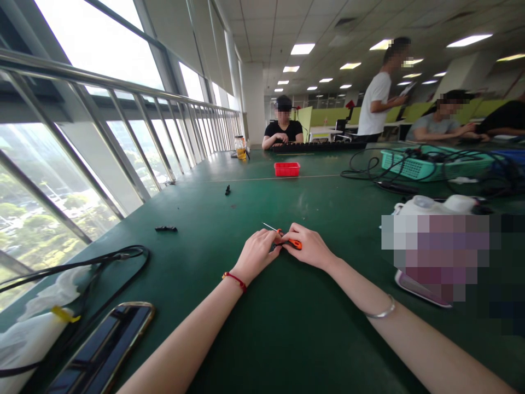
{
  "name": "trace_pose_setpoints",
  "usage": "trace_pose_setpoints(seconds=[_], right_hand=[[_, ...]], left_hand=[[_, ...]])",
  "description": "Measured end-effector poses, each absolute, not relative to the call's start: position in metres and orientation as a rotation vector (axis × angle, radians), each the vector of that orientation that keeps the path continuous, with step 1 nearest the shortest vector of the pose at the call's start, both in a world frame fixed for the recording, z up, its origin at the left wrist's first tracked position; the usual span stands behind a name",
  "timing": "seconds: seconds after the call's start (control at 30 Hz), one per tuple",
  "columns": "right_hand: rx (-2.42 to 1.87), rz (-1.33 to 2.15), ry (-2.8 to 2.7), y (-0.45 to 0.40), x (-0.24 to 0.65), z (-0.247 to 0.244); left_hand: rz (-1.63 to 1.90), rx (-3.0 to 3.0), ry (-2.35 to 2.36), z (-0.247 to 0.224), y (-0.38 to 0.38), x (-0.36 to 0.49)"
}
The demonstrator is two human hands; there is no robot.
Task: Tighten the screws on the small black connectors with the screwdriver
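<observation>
Both my hands meet over the middle of the green table (229,219). A screwdriver (296,244) with an orange and black handle is in my right hand (307,245), its thin metal shaft pointing up and to the left. My left hand (259,249) is closed, its fingertips at a small black piece (277,246) beside the screwdriver. What kind of piece it is, my fingers hide. Two other small black pieces lie apart on the table: a long one (166,229) to the left and a short one (227,190) farther back.
A red tray (287,169) sits ahead, with a jar (240,148) behind it. Green basket (435,164) and cables stand back right; a white jug (422,205) is nearer. A phone (102,350) and a cable (139,257) lie front left. A person (283,128) sits opposite.
</observation>
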State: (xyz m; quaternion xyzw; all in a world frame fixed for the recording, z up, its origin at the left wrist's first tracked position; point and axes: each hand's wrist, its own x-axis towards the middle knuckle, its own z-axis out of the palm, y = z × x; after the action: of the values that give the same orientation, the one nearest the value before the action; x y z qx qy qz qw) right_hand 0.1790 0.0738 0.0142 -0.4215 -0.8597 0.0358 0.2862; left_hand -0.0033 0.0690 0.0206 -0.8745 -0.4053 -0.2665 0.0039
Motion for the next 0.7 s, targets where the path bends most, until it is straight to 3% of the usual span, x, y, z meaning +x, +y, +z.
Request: trace_pose_setpoints(seconds=[0.7], right_hand=[[-1.164,0.162,-2.252,0.0809,0.1819,0.0086]], left_hand=[[-0.811,-2.681,-1.512,0.0149,0.0720,-0.0072]])
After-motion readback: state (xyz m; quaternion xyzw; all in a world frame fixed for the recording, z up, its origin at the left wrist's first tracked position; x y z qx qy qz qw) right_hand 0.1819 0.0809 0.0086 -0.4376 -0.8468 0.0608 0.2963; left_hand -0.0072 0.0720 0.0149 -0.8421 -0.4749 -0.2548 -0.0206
